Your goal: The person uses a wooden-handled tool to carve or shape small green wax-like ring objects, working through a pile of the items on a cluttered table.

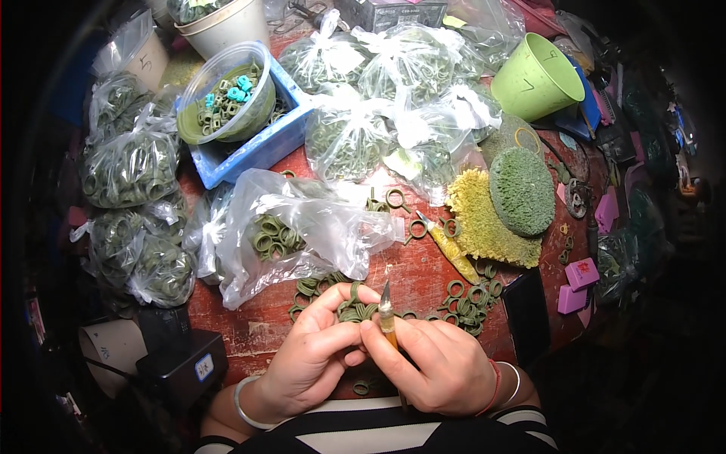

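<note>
Head view: left hand (314, 356) pinches green rings (355, 310); right hand (435, 363) grips upright knife (387, 314).

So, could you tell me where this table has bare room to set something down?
The table shows bare red wood between the open plastic bag and the left hand, beside the black box. A smaller patch lies between the bag and the loose green rings. The back is crowded with tied bags, the blue tray and the green cup.

Ahead of you, knotted clear plastic bags of green rings (393, 83) crowd the back; more such bags (132, 166) stack at your left, and an open clear bag (295, 227) slumps centre. Small white label (204, 368) on the black box, lower left.
</note>
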`<action>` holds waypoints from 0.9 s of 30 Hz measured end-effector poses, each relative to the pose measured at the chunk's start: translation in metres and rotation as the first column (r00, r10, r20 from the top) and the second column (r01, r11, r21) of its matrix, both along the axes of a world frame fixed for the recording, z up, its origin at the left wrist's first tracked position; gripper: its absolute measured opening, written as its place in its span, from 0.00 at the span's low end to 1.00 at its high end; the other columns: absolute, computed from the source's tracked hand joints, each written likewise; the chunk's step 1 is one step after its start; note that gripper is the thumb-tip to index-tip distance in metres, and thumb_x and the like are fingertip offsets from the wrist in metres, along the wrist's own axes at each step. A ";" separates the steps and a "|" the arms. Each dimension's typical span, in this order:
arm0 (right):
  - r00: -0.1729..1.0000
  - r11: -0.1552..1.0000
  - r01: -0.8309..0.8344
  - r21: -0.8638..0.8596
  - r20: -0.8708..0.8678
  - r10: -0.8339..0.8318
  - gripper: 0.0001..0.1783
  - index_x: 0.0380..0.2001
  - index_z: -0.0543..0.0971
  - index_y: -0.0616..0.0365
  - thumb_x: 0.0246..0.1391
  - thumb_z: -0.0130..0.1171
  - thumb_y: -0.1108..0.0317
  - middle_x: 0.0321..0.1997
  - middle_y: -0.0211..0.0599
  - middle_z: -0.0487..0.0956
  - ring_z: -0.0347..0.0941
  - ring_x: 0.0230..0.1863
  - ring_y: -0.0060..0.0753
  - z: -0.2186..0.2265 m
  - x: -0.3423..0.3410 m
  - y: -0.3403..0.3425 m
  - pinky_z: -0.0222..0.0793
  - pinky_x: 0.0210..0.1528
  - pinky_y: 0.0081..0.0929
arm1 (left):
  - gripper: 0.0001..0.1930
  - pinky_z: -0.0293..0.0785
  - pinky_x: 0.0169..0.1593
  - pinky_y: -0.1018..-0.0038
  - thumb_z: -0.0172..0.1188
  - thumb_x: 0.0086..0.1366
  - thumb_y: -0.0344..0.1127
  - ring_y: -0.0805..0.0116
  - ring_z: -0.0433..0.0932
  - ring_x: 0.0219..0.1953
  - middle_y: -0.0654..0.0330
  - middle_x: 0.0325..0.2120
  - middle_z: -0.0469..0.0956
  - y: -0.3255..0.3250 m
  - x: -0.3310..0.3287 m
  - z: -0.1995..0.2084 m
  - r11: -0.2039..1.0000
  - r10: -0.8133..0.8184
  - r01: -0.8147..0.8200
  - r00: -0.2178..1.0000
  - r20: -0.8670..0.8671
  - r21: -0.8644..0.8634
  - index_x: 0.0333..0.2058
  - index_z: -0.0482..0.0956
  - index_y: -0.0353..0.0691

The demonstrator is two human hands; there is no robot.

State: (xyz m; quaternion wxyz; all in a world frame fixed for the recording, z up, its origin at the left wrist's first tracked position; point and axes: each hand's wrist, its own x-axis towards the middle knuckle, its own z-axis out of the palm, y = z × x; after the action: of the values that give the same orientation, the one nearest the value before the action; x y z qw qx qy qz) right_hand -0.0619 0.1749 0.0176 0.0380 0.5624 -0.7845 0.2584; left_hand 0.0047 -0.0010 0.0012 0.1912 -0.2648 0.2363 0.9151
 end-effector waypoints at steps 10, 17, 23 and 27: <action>1.000 1.000 -0.015 -0.021 0.001 0.015 0.20 0.45 0.76 0.69 0.51 0.55 0.67 0.40 0.48 0.78 0.76 0.31 0.29 0.000 0.000 0.000 0.69 0.28 0.19 | 0.14 0.63 0.30 0.85 0.50 0.65 0.22 0.83 0.69 0.30 0.63 0.36 0.75 0.000 0.000 0.000 1.000 0.002 -0.002 1.000 -0.005 -0.003 0.49 0.67 0.38; 1.000 1.000 -0.022 -0.020 0.005 0.022 0.20 0.46 0.76 0.69 0.52 0.54 0.67 0.40 0.48 0.78 0.76 0.31 0.29 0.000 0.000 0.001 0.69 0.28 0.19 | 0.14 0.63 0.28 0.84 0.50 0.61 0.20 0.80 0.69 0.29 0.60 0.36 0.74 0.002 -0.002 0.003 1.000 0.018 -0.017 0.999 0.038 -0.021 0.46 0.68 0.38; 1.000 1.000 -0.020 -0.017 -0.003 0.020 0.20 0.46 0.76 0.69 0.52 0.54 0.67 0.40 0.49 0.78 0.75 0.30 0.28 0.000 0.000 0.001 0.69 0.28 0.19 | 0.15 0.63 0.29 0.84 0.50 0.61 0.19 0.79 0.69 0.29 0.60 0.36 0.74 0.001 -0.002 0.003 1.000 0.017 -0.017 0.999 0.036 -0.012 0.46 0.68 0.38; 1.000 1.000 -0.018 -0.016 -0.013 0.017 0.20 0.46 0.76 0.69 0.53 0.54 0.67 0.41 0.50 0.78 0.75 0.30 0.28 0.000 0.000 0.001 0.69 0.28 0.19 | 0.15 0.63 0.29 0.84 0.50 0.61 0.19 0.79 0.69 0.29 0.60 0.36 0.74 0.002 -0.003 0.004 1.000 0.016 -0.015 0.999 0.048 -0.019 0.46 0.67 0.37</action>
State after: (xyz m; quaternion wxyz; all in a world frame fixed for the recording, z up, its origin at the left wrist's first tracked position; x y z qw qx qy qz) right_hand -0.0619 0.1758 0.0180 0.0453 0.5705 -0.7772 0.2616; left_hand 0.0022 0.0007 0.0052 0.1872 -0.2902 0.2380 0.9078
